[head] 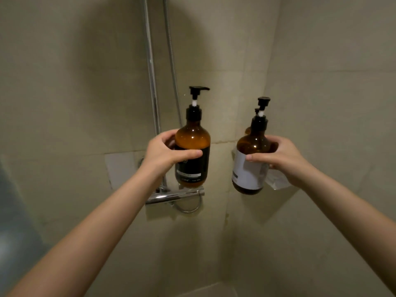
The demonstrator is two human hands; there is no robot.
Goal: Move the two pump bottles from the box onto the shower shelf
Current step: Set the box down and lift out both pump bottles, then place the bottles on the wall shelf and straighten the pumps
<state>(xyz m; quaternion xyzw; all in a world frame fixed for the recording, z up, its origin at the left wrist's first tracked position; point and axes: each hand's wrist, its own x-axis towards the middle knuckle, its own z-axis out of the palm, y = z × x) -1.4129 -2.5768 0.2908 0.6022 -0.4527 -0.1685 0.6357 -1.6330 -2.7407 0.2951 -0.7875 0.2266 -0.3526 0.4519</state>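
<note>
My left hand (166,152) grips an amber pump bottle with a black label (192,166), held upright in the air above the chrome shower valve. My right hand (280,156) grips a second amber pump bottle with a white label (249,174), slightly tilted, in front of the corner. A clear shower shelf (277,182) is fixed in the corner, mostly hidden behind my right hand and that bottle. Behind the white-label bottle, a third pump top and a bit of amber glass (248,130) peek out at the corner. The box is out of view.
A chrome mixer bar (174,196) with a looped hose sits below the black-label bottle. A riser pipe (151,71) and hose (171,61) run up the tiled wall. Beige tiled walls meet at the corner on the right.
</note>
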